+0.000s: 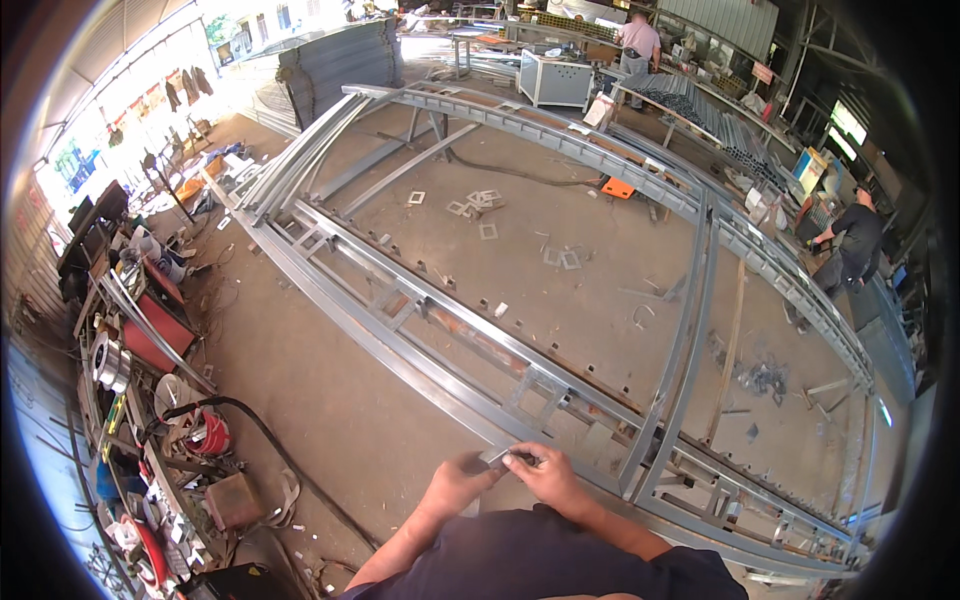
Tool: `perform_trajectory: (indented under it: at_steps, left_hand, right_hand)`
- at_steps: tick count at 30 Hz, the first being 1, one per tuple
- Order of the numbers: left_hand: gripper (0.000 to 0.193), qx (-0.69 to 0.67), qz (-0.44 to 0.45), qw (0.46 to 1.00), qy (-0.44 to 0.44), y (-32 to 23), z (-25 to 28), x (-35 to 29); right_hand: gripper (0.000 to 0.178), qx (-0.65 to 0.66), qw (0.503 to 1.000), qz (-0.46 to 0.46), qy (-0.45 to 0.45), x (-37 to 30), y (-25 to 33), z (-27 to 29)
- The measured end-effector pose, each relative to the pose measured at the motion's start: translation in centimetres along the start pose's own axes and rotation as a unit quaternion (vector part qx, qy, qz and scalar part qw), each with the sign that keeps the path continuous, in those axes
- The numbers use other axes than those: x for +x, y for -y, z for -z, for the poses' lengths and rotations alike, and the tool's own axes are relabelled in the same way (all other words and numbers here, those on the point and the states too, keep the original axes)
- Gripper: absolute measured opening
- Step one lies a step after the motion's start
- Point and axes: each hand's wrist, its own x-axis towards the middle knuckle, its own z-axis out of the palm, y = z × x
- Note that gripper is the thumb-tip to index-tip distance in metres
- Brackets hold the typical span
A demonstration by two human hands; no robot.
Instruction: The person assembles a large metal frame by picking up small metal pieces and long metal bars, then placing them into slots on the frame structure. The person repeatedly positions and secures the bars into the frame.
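My left hand [463, 484] and my right hand [547, 476] meet at the near edge of a large steel frame [470, 325], in front of my body. Both have curled, closed fingers. Between the fingertips is a small greyish piece [494, 455], too small to make out; the left hand grips it and the right thumb and fingers pinch at its end. Just beyond the hands run the frame's long near rails [400, 382]. A crosswise pair of steel bars [688, 330] stands to the right.
Square metal plates [478, 203] lie on the floor inside the frame, near an orange box [619, 187]. A cluttered rack [150, 440] with a black hose [300, 470] stands left. Long steel tubes [310, 160] rest across the far left corner. Two people [638, 45] [855, 235] work farther off.
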Motion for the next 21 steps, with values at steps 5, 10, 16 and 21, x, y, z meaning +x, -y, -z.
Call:
perform_trajectory:
  at_steps: [5, 10, 16, 21]
  left_hand:
    - [0.061, 0.092, -0.055, 0.994, -0.032, 0.4, 4.3, 1.6]
    - [0.063, 0.05, -0.038, 0.998, -0.005, -0.1, 6.0, 2.5]
    - [0.039, -0.044, -0.078, 0.996, 0.029, -0.5, 6.0, 3.6]
    - [0.047, -0.19, 0.034, 0.981, 0.023, 0.7, 6.4, 4.9]
  right_hand:
    - [0.022, -0.062, 0.996, -0.031, -0.051, 2.3, -0.3, -4.0]
    - [0.014, -0.11, 0.98, 0.086, -0.143, 3.0, 2.0, -6.3]
    - [0.012, -0.194, 0.939, 0.171, -0.226, 3.0, 2.8, -7.0]
    - [0.014, -0.011, 0.934, 0.084, -0.347, 2.0, 6.8, -3.9]
